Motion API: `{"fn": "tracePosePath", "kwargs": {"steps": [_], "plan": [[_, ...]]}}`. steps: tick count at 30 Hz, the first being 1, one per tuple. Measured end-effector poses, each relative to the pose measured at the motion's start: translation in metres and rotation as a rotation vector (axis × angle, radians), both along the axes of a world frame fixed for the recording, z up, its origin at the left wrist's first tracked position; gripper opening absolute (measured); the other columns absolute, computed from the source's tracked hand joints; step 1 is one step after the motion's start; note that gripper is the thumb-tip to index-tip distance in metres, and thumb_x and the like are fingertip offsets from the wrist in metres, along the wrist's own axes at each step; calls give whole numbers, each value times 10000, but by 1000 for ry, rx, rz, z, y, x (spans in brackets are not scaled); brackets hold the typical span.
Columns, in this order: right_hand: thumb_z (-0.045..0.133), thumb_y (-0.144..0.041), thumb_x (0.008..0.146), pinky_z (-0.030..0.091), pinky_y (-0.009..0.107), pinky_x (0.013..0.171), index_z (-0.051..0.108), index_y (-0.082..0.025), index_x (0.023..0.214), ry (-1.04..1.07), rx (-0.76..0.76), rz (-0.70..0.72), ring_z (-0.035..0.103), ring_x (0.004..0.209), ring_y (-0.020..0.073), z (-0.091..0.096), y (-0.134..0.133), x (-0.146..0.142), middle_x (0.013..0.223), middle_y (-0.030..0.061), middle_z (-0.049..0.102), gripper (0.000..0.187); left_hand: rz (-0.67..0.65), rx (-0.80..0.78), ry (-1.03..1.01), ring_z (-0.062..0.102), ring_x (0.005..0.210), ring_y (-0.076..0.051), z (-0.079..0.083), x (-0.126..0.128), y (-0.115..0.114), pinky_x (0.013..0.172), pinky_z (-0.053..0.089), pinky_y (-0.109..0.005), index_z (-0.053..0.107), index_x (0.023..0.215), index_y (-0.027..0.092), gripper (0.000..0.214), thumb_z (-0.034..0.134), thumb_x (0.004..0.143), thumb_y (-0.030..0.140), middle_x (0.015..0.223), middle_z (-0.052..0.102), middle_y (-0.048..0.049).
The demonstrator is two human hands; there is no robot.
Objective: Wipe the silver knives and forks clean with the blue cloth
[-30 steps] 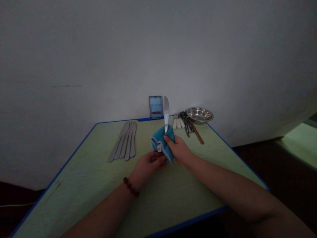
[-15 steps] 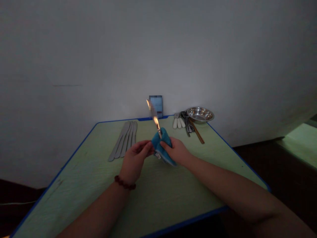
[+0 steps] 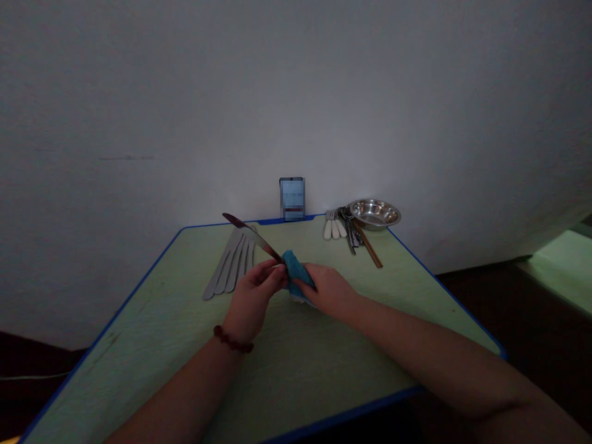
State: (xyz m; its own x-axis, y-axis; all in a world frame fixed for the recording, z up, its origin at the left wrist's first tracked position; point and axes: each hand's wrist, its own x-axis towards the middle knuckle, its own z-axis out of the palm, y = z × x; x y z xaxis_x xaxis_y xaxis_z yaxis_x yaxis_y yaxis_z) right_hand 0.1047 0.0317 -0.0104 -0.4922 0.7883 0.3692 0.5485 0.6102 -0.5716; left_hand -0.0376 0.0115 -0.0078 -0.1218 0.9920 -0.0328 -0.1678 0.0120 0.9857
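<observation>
Over the middle of the table, a metal table knife (image 3: 252, 233) slants up to the left with its tip pointing away. My left hand (image 3: 254, 290), a dark red bead bracelet on its wrist, pinches the knife close to the cloth. In my right hand (image 3: 330, 290) is a blue cloth (image 3: 296, 271), wrapped about the knife's near end, which is hidden. Behind my left hand several grey table knives (image 3: 231, 262) lie side by side on the table.
A steel bowl (image 3: 374, 213) stands at the back right. White-handled forks (image 3: 334, 229), dark metal cutlery (image 3: 351, 237) and brown chopsticks (image 3: 370, 248) lie beside it. A blurred screen device (image 3: 293, 198) leans on the wall. The green table (image 3: 324, 370) has a blue edge.
The knife has swung from nearly upright and pointing away to a leftward slant, and its bright glint is gone. My right hand and the cloth have turned around its near end.
</observation>
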Motion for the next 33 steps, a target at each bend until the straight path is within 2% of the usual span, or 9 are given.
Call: {"fn": "tracePosePath", "kwargs": {"steps": [6, 14, 20, 28, 33], "plan": [[380, -300, 798, 371, 272, 649, 517, -147, 981, -128, -7, -16, 547, 756, 169, 2, -1, 1, 866, 91, 606, 275, -48, 30, 32, 592, 748, -156, 2, 1, -2, 764, 447, -318, 549, 851, 134, 262, 601, 640, 280, 768, 646, -34], [360, -339, 806, 367, 261, 642, 504, -142, 944, -181, -48, -1, 540, 747, 154, 3, -2, 0, 848, 77, 599, 280, 10, -2, -12, 539, 584, -79, 3, 3, -2, 622, 432, -204, 541, 642, 144, 140, 648, 583, 213, 586, 589, 35], [371, -352, 795, 352, 255, 608, 502, -140, 885, -189, -87, 8, 531, 720, 151, 3, -2, 0, 809, 76, 592, 265, -14, -48, -55, 536, 590, -75, 2, 0, 0, 597, 427, -184, 566, 669, 141, 149, 652, 577, 220, 611, 594, 28], [389, -350, 789, 344, 245, 603, 511, -150, 883, -135, -125, 31, 523, 709, 141, 3, 0, 1, 795, 60, 590, 253, 11, -44, -27, 528, 553, -78, 5, -3, 2, 561, 435, -189, 557, 614, 144, 158, 668, 552, 237, 578, 588, 20], [396, -354, 784, 346, 242, 605, 520, -149, 878, -125, -136, 30, 519, 713, 140, 4, 1, 2, 798, 57, 590, 257, -18, -34, -62, 541, 562, -76, 4, -8, 4, 568, 443, -189, 564, 636, 139, 166, 668, 562, 245, 607, 601, 11]]}}
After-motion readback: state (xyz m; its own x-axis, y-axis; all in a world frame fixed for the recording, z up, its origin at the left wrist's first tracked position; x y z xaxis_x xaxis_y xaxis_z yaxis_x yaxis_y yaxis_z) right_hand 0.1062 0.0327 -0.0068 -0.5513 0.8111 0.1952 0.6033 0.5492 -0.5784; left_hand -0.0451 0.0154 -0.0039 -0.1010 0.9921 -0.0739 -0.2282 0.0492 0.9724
